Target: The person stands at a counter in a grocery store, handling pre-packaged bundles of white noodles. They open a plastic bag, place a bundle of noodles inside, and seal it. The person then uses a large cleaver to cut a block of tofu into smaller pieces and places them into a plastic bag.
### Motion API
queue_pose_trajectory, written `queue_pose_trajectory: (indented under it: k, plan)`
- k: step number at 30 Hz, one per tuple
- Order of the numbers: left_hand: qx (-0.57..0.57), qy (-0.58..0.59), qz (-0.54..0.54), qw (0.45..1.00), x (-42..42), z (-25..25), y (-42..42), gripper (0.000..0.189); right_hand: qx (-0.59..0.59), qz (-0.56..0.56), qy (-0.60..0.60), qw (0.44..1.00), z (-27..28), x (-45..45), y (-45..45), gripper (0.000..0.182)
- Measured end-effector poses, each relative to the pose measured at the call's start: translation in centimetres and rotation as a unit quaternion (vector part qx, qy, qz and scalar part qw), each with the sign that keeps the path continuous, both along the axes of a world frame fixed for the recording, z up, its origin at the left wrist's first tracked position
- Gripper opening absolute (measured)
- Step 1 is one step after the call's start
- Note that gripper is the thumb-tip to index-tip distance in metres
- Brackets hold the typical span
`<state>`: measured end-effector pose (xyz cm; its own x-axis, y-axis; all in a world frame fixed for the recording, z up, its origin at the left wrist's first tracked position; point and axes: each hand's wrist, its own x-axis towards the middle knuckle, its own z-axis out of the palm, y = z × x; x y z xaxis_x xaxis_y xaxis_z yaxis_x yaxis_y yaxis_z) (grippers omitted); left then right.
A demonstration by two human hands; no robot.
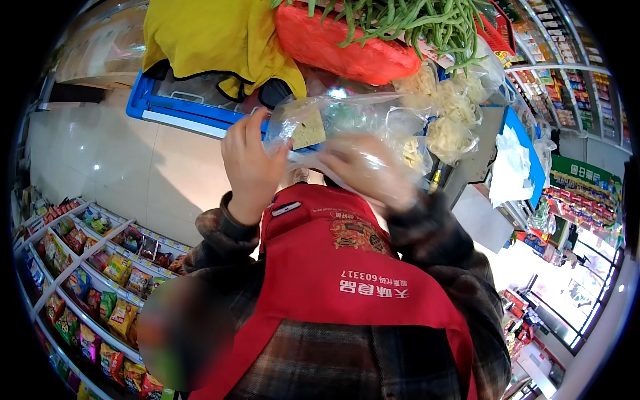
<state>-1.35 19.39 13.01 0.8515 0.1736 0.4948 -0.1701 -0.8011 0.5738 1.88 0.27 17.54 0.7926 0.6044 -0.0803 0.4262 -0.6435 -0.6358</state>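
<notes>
Both my hands are at a clear plastic bag [350,112] above the blue-edged freezer. My left hand [255,160] is raised at the bag's left end, its fingers partly spread and its thumb near the plastic; whether it grips the bag cannot be told. My right hand [370,167] is blurred, with its fingers curled on the bag's near edge. A yellowish, flat square piece [309,130] shows at the bag, close to my left hand. Bags of pale, wide noodles [450,135] lie to the right. Beyond the bag are a red plastic bag [345,47] and green long beans [435,25].
A yellow cloth with black trim [215,40] covers part of the blue-edged freezer [187,112]. White plastic bags [511,165] hang over a blue panel at right. Snack shelves [105,280] stand at lower left, packed shelves [565,75] at upper right.
</notes>
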Motion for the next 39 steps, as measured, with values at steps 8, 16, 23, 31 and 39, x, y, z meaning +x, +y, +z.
queue_pose_trajectory:
  k: [8, 16, 23, 31, 39]
  plan:
    - [-0.438, 0.200, -0.081, 0.873, -1.0, -0.6, 1.7, 0.024, -0.195, -0.110, -0.097, 0.970, -18.8, 4.2, 6.0, 0.025]
    - [-0.409, 0.165, -0.095, 0.892, -0.8, -1.4, 2.4, 0.023, 0.266, 0.001, 0.458, 0.848, -13.2, 8.3, 2.0, 0.022]
    - [-0.410, 0.157, -0.161, 0.884, 0.0, -2.0, 2.5, 0.021, 0.254, -0.227, 0.599, 0.725, -10.7, 9.3, -0.2, 0.034]
    - [-0.344, 0.187, -0.172, 0.904, 2.0, -3.6, 0.5, 0.016, 0.319, -0.090, 0.335, 0.882, -11.0, 1.9, -0.3, 0.046]
    - [-0.374, 0.189, -0.148, 0.896, 2.4, -4.3, 0.6, 0.016, 0.414, -0.277, 0.394, 0.772, -1.8, -3.5, -7.9, 0.061]
